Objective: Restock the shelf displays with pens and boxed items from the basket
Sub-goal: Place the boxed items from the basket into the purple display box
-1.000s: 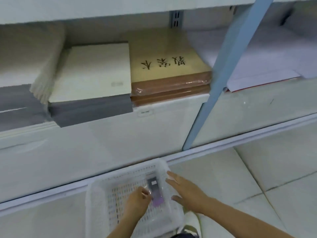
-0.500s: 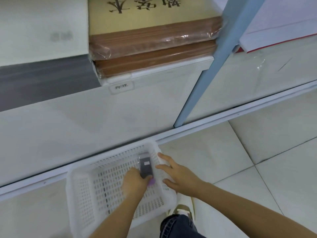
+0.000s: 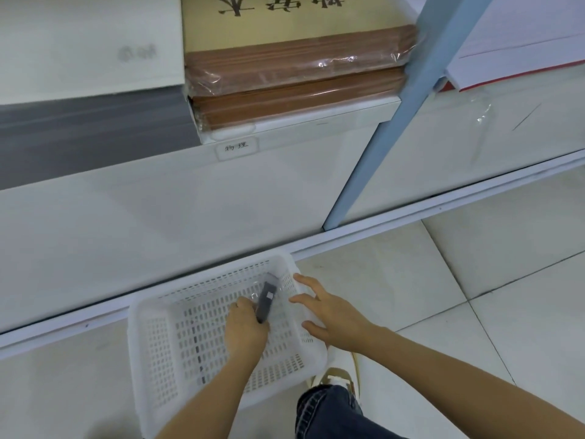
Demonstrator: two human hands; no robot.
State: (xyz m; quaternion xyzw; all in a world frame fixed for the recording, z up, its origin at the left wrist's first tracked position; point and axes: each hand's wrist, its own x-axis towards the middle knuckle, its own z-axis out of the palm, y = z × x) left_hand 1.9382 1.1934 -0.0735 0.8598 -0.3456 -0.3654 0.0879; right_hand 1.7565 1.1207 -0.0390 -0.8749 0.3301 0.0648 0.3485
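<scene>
In our white basket [image 3: 135, 359] on the floor, our left hand [image 3: 245, 332] curls round a dark boxed item [image 3: 265, 301] in clear wrap, its lower end hidden in the grip. Our right hand [image 3: 334, 318] is at the basket's right rim, fingers spread; the item's small label is unreadable.

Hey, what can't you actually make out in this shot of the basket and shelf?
All in the head view:
dark packet: lower end hidden by left hand; label too small to read.
basket: floor partly hidden by the left arm.
brown book stack: cover lettering cut by top edge.
right hand: touching basket or not, unclear.
</scene>
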